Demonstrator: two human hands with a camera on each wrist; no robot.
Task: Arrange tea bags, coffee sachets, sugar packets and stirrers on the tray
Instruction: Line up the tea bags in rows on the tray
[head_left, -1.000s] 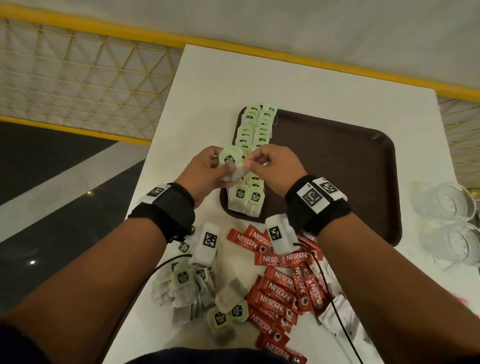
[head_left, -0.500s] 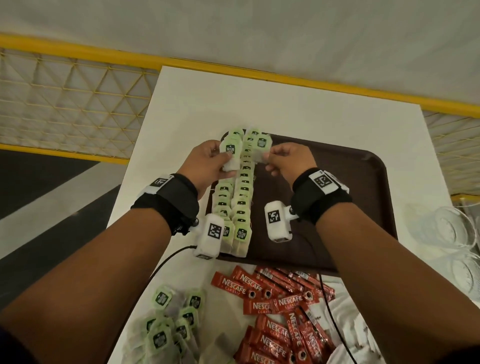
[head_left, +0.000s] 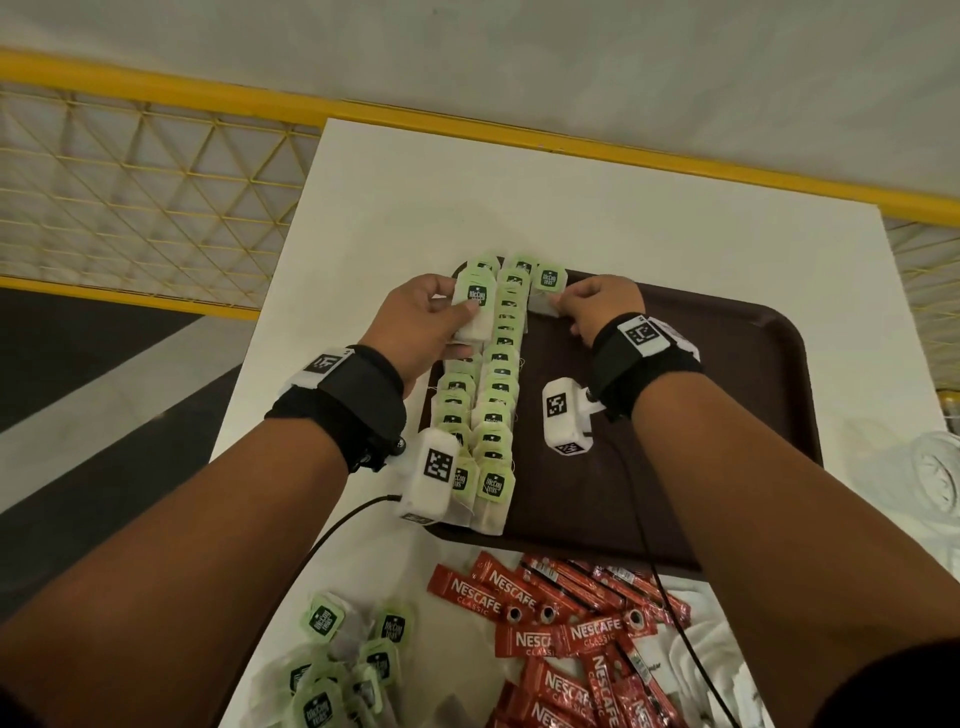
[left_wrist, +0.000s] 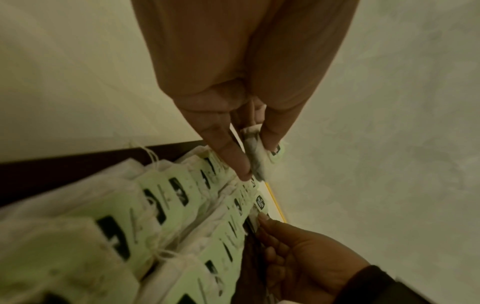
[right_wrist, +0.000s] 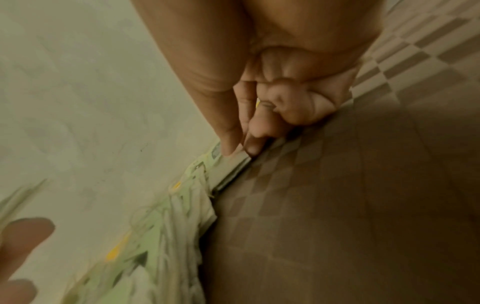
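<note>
A dark brown tray lies on the white table. Two rows of green-tagged tea bags run along its left side. My left hand pinches one tea bag between thumb and fingers, above the far end of the left row; the left wrist view shows that tea bag in my left hand. My right hand pinches another tea bag at the tray's far left corner, beside the right row; the right wrist view shows my right hand pressing it down.
Loose tea bags lie in a heap on the table's near left. Red Nescafe sachets are piled in front of the tray, with white packets beside them. Clear glasses stand at the right edge. A yellow railing runs behind.
Both hands, which held tea bags together over the near end of the rows, have parted and moved to the far end of the tray, each with one tea bag.
</note>
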